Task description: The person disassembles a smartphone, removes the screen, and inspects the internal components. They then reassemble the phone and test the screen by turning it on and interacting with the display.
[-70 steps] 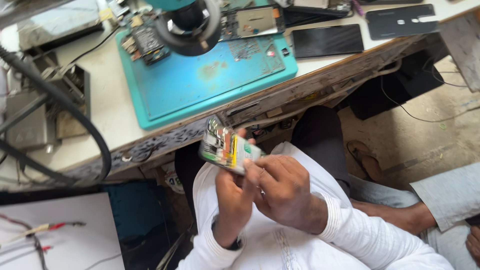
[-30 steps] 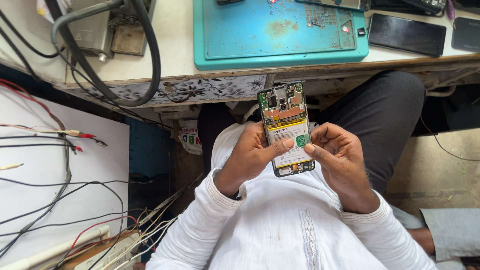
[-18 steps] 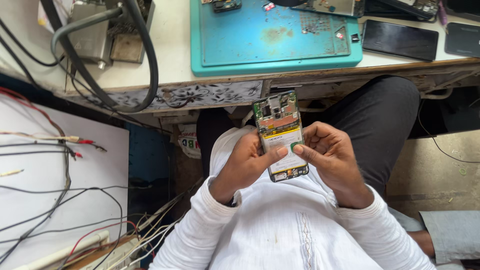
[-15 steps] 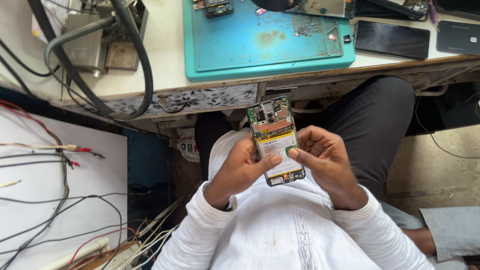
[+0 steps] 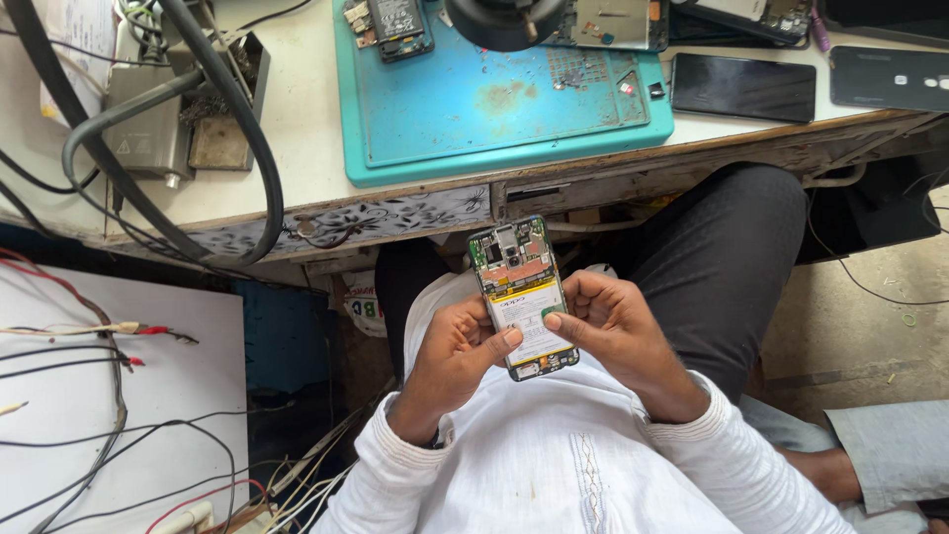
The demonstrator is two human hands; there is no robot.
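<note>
Opened phone (image 5: 522,297) lower, both thumbs on

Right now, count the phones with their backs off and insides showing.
3. One opened phone is held in the left hand and right hand; two lie at the teal mat's top edge. More may be cut off.

Phone (image 5: 522,295), back off — green board at 12 o'clock, white-and-yellow battery below, small green sticker at its 3 o'clock edge. Mat (image 5: 504,94) teal, with rust-brown stains near centre. Bench (image 5: 306,129) cream on top; front edge carries a black floral scroll pattern. Hose (image 5: 213,99) black. Shirt (image 5: 563,465) white, faint embroidered line down the front. Trousers (image 5: 722,247) dark grey. Two slabs (image 5: 743,87) at 1 o'clock — glossy black.
</note>
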